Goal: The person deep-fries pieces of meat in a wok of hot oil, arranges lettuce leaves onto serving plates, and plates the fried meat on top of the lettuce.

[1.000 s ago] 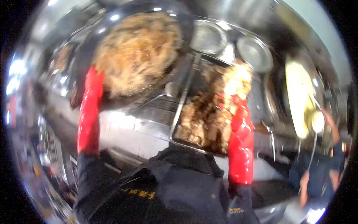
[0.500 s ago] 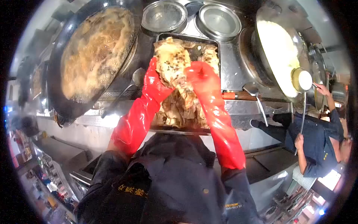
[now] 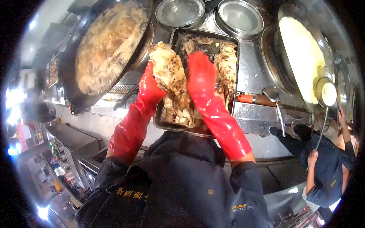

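Observation:
Both my hands wear long red rubber gloves. My left hand is closed on the near left side of a large slab of cooked meat, pale yellow with dark specks, raised over the left edge of a black metal tray. My right hand is over the tray, just right of the slab; its fingertips are blurred and partly hidden. Another long piece of meat lies along the tray's right side. Brown and pale meat pieces fill the near part.
At left a big wok holds bubbling brown liquid. Two metal pots stand behind the tray. To the right lie an orange-handled tool and a ladle. A co-worker holds a long-handled ladle at another wok.
The slab has shifted left toward the tray's edge with my left hand. My right hand has come away from its side, uncovering the dark tray behind. The view has swung slightly left.

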A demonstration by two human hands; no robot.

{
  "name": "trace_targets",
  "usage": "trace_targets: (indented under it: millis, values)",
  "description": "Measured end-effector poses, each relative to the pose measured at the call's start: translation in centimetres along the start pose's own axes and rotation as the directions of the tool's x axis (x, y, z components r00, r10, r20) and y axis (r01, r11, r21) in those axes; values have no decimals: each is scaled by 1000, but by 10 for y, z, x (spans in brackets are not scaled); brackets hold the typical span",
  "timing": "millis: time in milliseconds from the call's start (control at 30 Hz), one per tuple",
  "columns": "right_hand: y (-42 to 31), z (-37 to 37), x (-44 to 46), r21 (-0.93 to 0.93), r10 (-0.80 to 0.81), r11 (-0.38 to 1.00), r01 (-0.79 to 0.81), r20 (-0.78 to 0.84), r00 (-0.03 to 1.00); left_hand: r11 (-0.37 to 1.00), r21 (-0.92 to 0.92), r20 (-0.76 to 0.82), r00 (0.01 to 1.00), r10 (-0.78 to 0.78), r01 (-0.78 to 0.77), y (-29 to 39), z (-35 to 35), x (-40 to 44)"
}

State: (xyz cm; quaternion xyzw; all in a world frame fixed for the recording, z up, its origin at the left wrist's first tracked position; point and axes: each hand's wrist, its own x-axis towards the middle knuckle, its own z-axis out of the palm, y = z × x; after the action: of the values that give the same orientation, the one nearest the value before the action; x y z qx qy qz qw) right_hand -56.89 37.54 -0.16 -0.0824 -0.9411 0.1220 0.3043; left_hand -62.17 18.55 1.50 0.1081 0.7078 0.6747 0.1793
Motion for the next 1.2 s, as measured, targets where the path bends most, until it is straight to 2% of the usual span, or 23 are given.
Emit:
trace_targets:
  millis: [67,133,200,233,267,333,400,467,533,567,600,667,733,767,867,900,967,1000,1033,1067,1133,1167,1200]
  values:
    - [-9,-20,5,432,-471,775,461,-91,877,998,55,-30,999,20,-19,4,-4,-3]
    - [-19,-34,34,362,-121,920,-152,631,766,980,190,-56,996,67,-56,5,-8,-5]
    - [-13,-21,20,505,-246,853,128,174,953,966,247,-89,991,95,-70,6,-11,-5]
    - [-11,-16,13,528,-371,755,390,-147,917,996,-91,-101,995,-10,0,7,-10,0]
    - [-10,-1,6,535,-369,750,389,-149,917,998,67,-91,995,29,-23,7,-12,-5]
    - [-7,23,-9,91,-21,996,6,169,985,924,375,-69,992,107,-73,7,-16,-15]
    - [-10,6,10,280,40,957,-68,105,994,996,89,-101,994,37,-28,11,-15,-3]
    - [-11,1,4,442,-332,852,279,44,942,977,-205,-113,990,-80,55,11,-13,-11]
    - [-11,1,7,157,-76,987,35,259,963,867,-487,-83,982,-170,109,14,-4,-10]
    - [-10,-16,20,441,-162,897,39,243,956,690,-716,-43,980,-193,105,21,5,-10]
    - [-9,-9,15,439,-329,857,271,61,942,692,-715,-45,981,-189,100,29,6,-11]
    - [-9,8,-1,384,-474,789,480,-116,873,992,-127,-73,997,5,-14,33,8,-19]
    - [-8,22,0,118,58,988,-96,294,954,968,224,-47,990,129,-115,29,8,-21]
    - [-8,-4,14,367,-58,930,-20,198,979,998,-67,-110,994,-5,-3,26,9,-14]
    - [-4,8,2,306,-275,925,225,133,952,953,-294,-146,982,-123,76,25,12,-28]
    - [-3,17,3,162,-97,986,43,338,936,996,89,-120,993,12,-1,35,17,-34]
    - [5,5,11,309,-146,948,81,193,970,696,-708,-34,979,-199,117,11,9,-20]
    - [5,-5,15,449,-173,884,131,53,984,698,-707,-39,979,-198,113,13,11,-20]
    - [9,-2,17,519,-319,806,284,-25,948,926,-378,-92,994,-57,18,16,15,-22]
    - [9,6,10,528,-314,804,275,-16,949,795,-599,-72,982,-174,97,22,17,-24]
    - [13,28,1,616,89,775,-140,112,990,606,-783,-51,957,-285,139,26,18,-19]
    - [15,14,14,697,137,702,-149,74,988,934,-350,-124,992,27,-69,22,16,-11]
    - [14,9,20,698,137,701,-146,70,988,932,175,-28,944,328,-319,20,14,-6]
